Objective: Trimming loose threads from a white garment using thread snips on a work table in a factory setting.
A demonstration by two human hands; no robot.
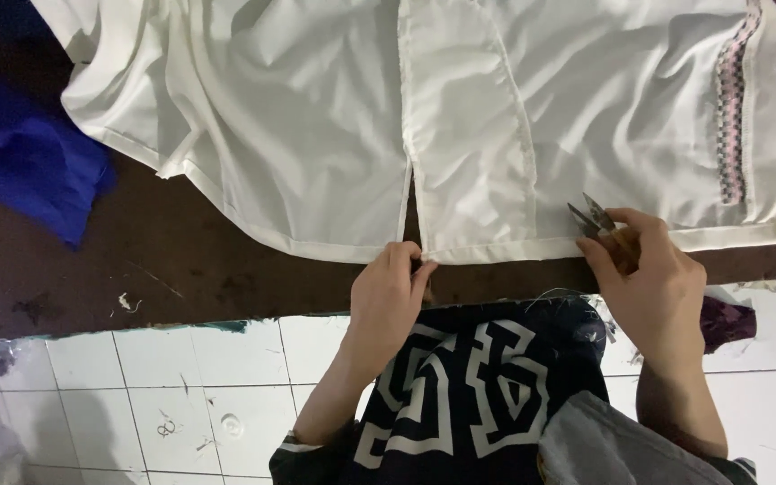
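Pinching the bottom hem at the front slit, the left hand (388, 292) has its fingertips pressed together on the edge of the white garment (316, 117), right where the two front panels meet. That grip is worth keeping firm and low, since a taut hem lets any loose thread stand clear of the cloth. Just to the side, the right hand (653, 287) is closed around a pair of small thread snips (593, 218), thumb and fingers curled on the handle, the blades pointing up and slightly parted above the hem (514, 250). For a clean cut, I judge the blade tips should come flat along the stitched edge and close only on thread, never angled down into the fabric, which looks thin and creases easily. Drawing the hem gently sideways with the pinching hand would smooth the folds between the two hands.

Below the hands lies the person's dark patterned top (469, 395), over a white tiled floor (181, 395). The garment is spread on a dark brown table (136, 269), its hem along the near edge. Farther off, a patterned trim strip (734, 99) runs down the right panel, and a blue cloth (29, 153) lies at the far left, well apart from the work
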